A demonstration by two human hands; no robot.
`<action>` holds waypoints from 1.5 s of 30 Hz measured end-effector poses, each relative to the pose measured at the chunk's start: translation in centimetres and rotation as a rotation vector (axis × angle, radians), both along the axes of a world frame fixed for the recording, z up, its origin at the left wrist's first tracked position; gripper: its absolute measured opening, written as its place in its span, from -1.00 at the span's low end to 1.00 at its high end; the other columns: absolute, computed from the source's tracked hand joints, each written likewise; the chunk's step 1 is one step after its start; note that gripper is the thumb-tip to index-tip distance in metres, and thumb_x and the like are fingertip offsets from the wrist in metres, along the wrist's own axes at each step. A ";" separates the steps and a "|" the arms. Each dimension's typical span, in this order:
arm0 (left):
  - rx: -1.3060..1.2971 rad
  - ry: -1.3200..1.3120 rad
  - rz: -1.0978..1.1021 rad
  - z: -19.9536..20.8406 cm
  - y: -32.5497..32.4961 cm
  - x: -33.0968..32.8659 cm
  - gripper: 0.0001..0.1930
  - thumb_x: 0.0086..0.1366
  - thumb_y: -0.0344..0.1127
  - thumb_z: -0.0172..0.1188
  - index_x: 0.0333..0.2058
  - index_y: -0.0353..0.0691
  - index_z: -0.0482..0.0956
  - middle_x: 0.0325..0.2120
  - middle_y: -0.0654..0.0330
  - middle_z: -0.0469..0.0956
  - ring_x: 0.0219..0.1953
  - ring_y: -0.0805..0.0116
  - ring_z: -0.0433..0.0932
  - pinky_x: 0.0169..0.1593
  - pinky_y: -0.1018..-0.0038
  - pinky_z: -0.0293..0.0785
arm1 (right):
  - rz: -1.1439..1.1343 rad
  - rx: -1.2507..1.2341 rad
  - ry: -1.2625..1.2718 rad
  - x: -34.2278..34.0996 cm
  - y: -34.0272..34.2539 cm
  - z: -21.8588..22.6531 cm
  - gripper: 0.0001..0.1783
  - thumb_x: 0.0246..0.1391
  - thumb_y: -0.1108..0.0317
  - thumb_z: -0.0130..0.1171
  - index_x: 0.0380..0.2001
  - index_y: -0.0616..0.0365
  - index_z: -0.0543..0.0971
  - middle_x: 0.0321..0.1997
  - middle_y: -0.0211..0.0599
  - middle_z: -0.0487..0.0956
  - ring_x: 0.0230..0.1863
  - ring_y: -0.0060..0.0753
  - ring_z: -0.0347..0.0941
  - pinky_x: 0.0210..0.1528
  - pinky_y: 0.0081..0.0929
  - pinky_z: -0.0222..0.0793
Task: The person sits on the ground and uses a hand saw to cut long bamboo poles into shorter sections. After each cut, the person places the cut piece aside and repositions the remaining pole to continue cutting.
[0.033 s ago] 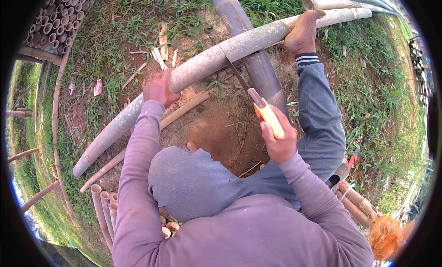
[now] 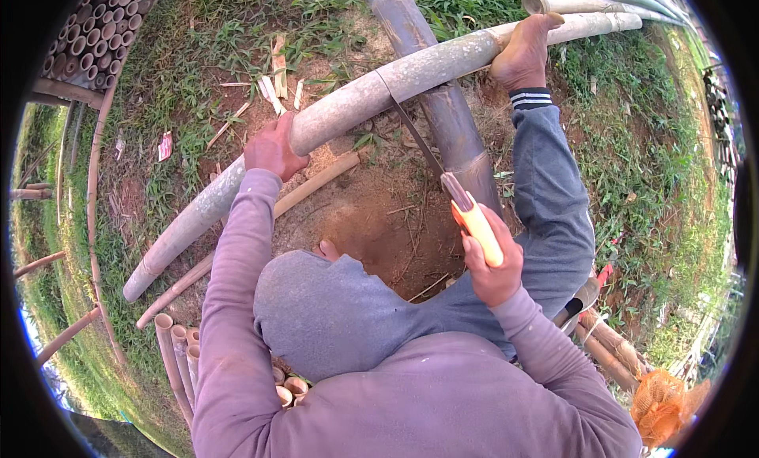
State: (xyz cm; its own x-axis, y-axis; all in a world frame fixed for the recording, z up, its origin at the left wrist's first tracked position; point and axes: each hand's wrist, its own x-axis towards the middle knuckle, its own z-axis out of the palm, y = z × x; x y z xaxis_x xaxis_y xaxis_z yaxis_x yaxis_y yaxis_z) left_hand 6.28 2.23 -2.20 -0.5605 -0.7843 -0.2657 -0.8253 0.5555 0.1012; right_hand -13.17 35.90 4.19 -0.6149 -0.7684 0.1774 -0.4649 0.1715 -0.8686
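Note:
A long pale bamboo pole (image 2: 340, 116) slants from the lower left to the upper right. It lies across a thicker, dark bamboo pole (image 2: 457, 130). My left hand (image 2: 273, 148) is closed over the pale pole, left of a thin cut line. In my right hand (image 2: 498, 262) is the yellow-orange handle of a hand saw (image 2: 419, 138). The saw blade's far end sits at the cut, and its near part extends toward me. My bare right foot (image 2: 523, 53) presses on the pale pole near its far right end.
A thinner bamboo stick (image 2: 316, 183) lies below the pale pole. Split bamboo strips (image 2: 271, 93) are scattered on the grass. Short bamboo tubes (image 2: 180, 351) stand at lower left, with stacked tubes (image 2: 99, 35) at upper left. An orange net (image 2: 658, 407) is at lower right.
My right hand has drawn the saw back toward me and slightly to the right. The left hand and the bamboo pole stay nearly in place.

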 end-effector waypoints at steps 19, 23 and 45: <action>-0.015 0.040 -0.027 -0.1 -0.8 -2.0 -0.08 -0.04 0.00 0.61 0.32 0.07 0.41 0.08 0.06 0.65 0.10 -0.09 0.68 0.16 0.04 0.62 | -0.058 -0.041 0.006 -2.7 -6.1 -3.3 -0.50 0.25 0.36 0.43 0.22 0.25 0.59 0.02 0.07 0.75 -0.06 -0.01 0.78 -0.04 -0.27 0.66; -0.058 0.072 -0.014 -0.7 -0.5 -1.0 -0.10 -0.05 0.00 0.61 0.29 0.06 0.43 0.04 0.05 0.66 0.07 -0.09 0.69 0.16 0.04 0.62 | -0.081 0.033 -0.072 -3.4 -11.6 -2.0 -0.56 0.27 0.28 0.42 0.16 0.19 0.63 -0.14 0.08 0.75 -0.11 0.07 0.77 -0.11 -0.22 0.63; -0.075 0.087 -0.033 -0.7 -0.5 -0.6 -0.13 -0.05 -0.06 0.62 0.27 0.01 0.44 0.05 0.06 0.66 0.05 -0.08 0.70 0.14 0.07 0.63 | 0.024 0.090 -0.094 0.1 5.9 3.2 -0.42 0.23 0.50 0.38 0.29 0.42 0.50 0.21 0.06 0.70 0.16 -0.13 0.73 0.13 -0.32 0.64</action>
